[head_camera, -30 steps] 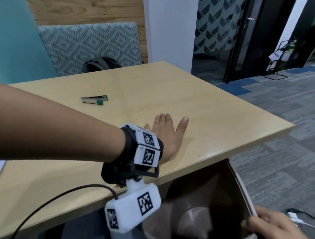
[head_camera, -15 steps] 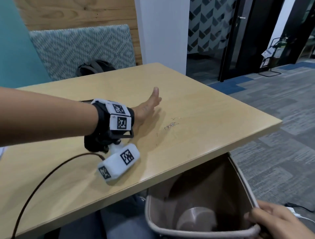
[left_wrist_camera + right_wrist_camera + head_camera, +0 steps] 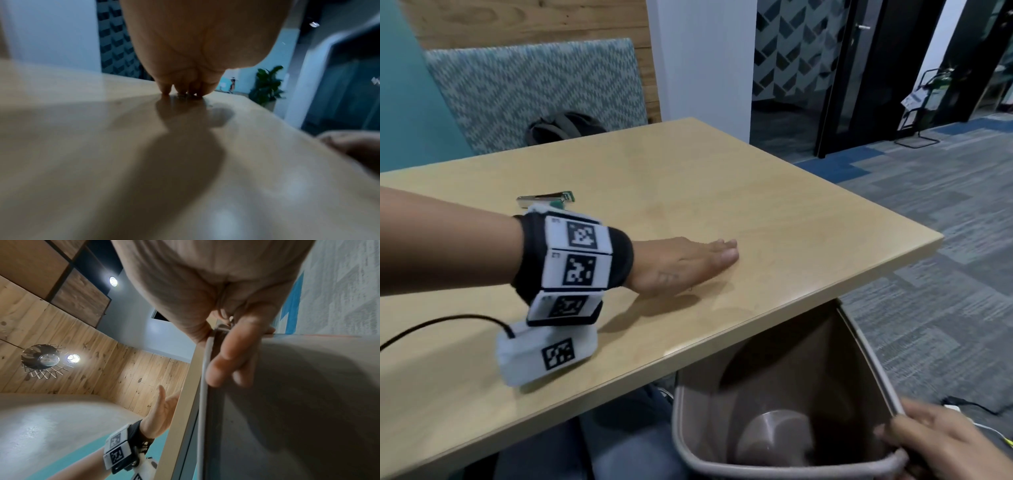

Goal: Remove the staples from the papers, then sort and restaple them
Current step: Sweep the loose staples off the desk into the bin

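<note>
Head view shows the left hand (image 3: 681,263) flat, fingers straight, on the pale wooden desk (image 3: 774,222); right-wrist view shows the right hand (image 3: 236,344) gripping the grey plastic bin's rim (image 3: 204,386).

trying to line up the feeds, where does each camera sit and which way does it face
Head: on the head, looking down at the table; left hand flat, right hand on the bin.
Left wrist: low along the palm to the fingers on the tabletop.
Right wrist: looks upward past fingers gripping the bin rim.
Shared: bin and left hand in head and right-wrist views.
</note>
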